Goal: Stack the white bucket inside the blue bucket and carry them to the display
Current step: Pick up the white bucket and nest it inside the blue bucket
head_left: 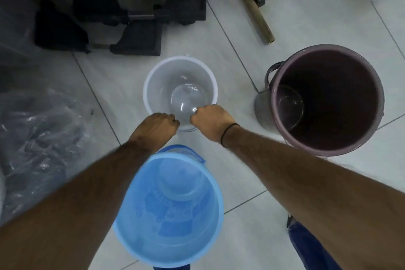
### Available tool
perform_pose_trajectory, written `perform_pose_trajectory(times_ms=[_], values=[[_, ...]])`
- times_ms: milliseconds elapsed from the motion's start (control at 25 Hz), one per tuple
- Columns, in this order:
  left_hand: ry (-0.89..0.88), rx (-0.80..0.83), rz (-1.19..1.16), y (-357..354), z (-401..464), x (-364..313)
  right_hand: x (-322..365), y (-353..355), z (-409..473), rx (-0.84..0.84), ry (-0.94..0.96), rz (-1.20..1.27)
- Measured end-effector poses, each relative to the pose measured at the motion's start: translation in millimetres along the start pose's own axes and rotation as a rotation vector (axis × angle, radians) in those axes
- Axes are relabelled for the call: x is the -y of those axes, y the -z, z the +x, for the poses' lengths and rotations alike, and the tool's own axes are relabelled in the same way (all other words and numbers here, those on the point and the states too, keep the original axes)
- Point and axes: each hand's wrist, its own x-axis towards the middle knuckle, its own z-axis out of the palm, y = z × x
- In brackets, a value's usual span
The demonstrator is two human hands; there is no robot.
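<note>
The white bucket (175, 81) stands upright on the tiled floor in the middle of the view, mouth up and empty. My left hand (160, 124) and my right hand (210, 119) both grip its near rim, fingers curled over the edge. The blue bucket (168, 210) stands upright just in front of me, between my forearms, below the white one. Its blue handle shows at its far rim. It has nothing inside.
A dark purple bucket (328, 98) stands to the right. Black plastic stands (122, 6) lie at the back, and a brown pipe (252, 4) lies at the back right. Clear plastic wrap (37, 138) is heaped on the left. My jeans leg (306, 247) shows at the lower right.
</note>
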Motion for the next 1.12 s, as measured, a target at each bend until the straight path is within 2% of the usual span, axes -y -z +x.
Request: perform_pose_trajectory(times_ms=[80, 120, 280, 480, 680, 800, 920, 1000, 1120], values=[[-0.006, -0.119, -0.035, -7.6, 0.6, 2.3, -5.1, -2.4, 1.1, -0.016, 0.038, -0.056], [0.013, -0.126, -0.026, -9.6, -1.6, 5.8, -8.5, -4.9, -0.6, -0.037, 0.052, -0.099], [0.035, -0.016, 0.019, -7.2, -5.3, 15.0, -25.2, -3.8, -8.5, -0.069, 0.017, -0.205], [-0.022, 0.079, 0.078, -1.5, -4.8, 22.6, -27.7, 5.7, -4.9, 0.064, 0.044, -0.217], [-0.014, -0.002, 0.142, 46.5, -34.6, 49.2, -27.8, 65.9, -17.6, 0.0, 0.046, -0.272], [0.066, -0.029, 0.034, 122.9, -88.5, 63.8, -16.6, 146.0, -51.6, -0.02, 0.056, -0.217], [0.078, -0.167, -0.005, 195.1, -183.7, 54.0, 5.0, 223.7, -113.6, -0.074, 0.191, -0.156], [0.078, -0.254, -0.011, 223.4, -248.2, 29.9, 23.0, 253.2, -155.4, -0.081, 0.299, -0.141], [0.071, -0.222, -0.074, 237.8, -313.0, -23.9, 59.5, 264.3, -205.6, 0.008, 0.468, -0.182]])
